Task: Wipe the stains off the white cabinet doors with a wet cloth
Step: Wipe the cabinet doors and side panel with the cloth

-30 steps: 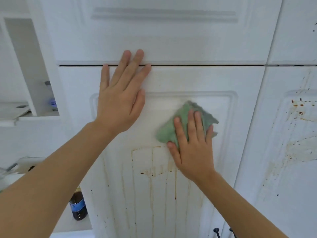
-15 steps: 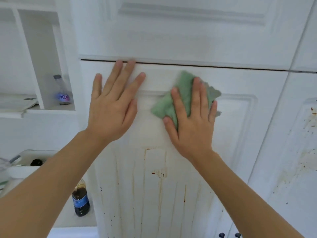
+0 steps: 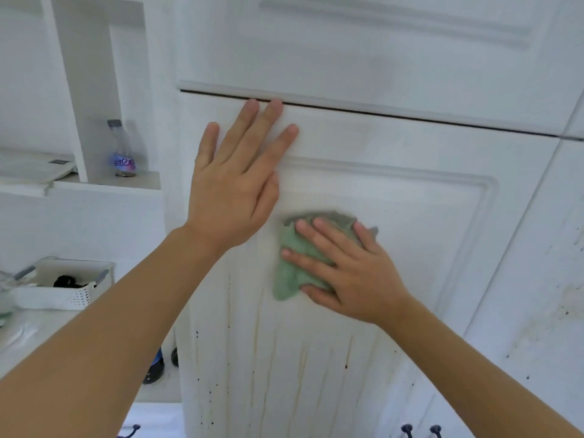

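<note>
While the left hand point(image 3: 232, 188) lies flat, fingers straight, against the stained cabinet door point(image 3: 410, 222), the right hand point(image 3: 350, 276) presses a green cloth point(image 3: 292, 273) onto its panel with spread fingers. Left, a white basket point(image 3: 72, 294) holds something dark.

The door point(image 3: 426, 232) lies bare toward its right edge, while the left hand point(image 3: 234, 191) blocks its upper-left corner.

Two hands: left point(image 3: 232, 197), right point(image 3: 354, 273). One green cloth point(image 3: 289, 273). Four white cabinet doors at least partly in view. One clear bottle point(image 3: 121, 150) on far-left shelf. One white basket point(image 3: 68, 286) on counter. Two dark bottles point(image 3: 155, 368) lower left.
</note>
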